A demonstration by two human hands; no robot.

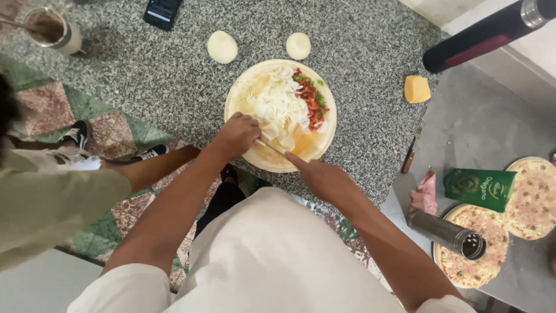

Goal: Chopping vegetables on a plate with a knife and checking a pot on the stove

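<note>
Two hands cutting onion on a round wooden board

The left hand [236, 134] presses down on white onion pieces [280, 107] on the round board [243, 93], while the right hand [324, 179] holds a knife [271, 147] whose blade meets the pile at its 6 o'clock edge. Chopped red and green peppers [311, 99] lie at the board's 3 o'clock. Two peeled onions [222, 47] sit beyond at 12 o'clock; a cheese block [417, 89] rests on the granite counter at 3 o'clock.

One head-worn camera looks steeply down from above the person's chest. It takes in the counter [174, 64] at arm's length and floor [98, 122] beyond.
</note>
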